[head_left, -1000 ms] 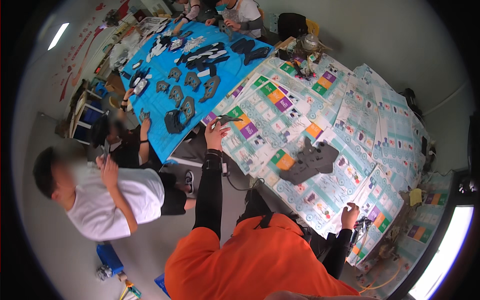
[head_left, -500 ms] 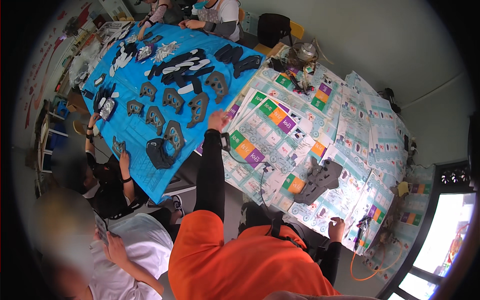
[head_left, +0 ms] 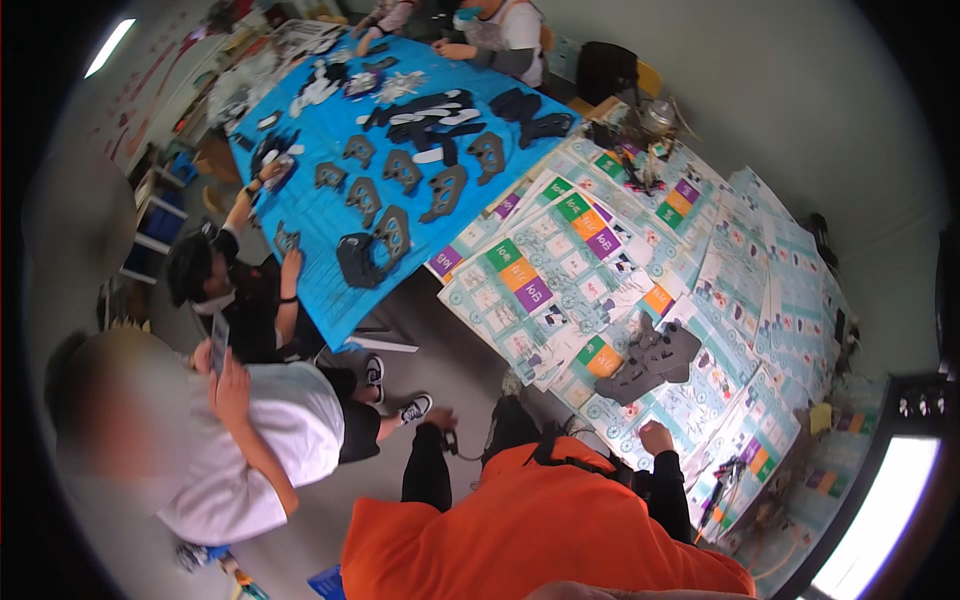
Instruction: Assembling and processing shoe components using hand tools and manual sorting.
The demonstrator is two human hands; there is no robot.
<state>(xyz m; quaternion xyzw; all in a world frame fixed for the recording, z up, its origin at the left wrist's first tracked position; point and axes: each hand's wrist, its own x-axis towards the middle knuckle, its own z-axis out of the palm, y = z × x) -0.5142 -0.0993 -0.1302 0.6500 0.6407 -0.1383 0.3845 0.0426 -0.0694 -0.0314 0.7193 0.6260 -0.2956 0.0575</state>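
My left hand (head_left: 440, 420) hangs low over the floor gap beside the paper-covered table, a dark band at its wrist; its fingers are too small and blurred to read. My right hand (head_left: 656, 437) is curled in a loose fist at the near edge of that table, with nothing visible in it. Just beyond it, a few dark grey moulded parts (head_left: 650, 362) lie together on the printed sheets (head_left: 520, 275), apart from the hand. More grey moulded parts with cut-outs (head_left: 443, 193) are spread over the blue-covered table (head_left: 330, 300).
Black and white strips (head_left: 430, 125) lie piled on the blue cover. A person in white (head_left: 250, 430) holds a phone at my left; another in black (head_left: 250, 290) reaches over the blue table. Others work at its far end. Tools and cables (head_left: 725, 480) lie near the right edge.
My left arm has drawn back from the table corner and dropped toward my side. The view has shifted left and down. The right hand stays by the table edge, more closed.
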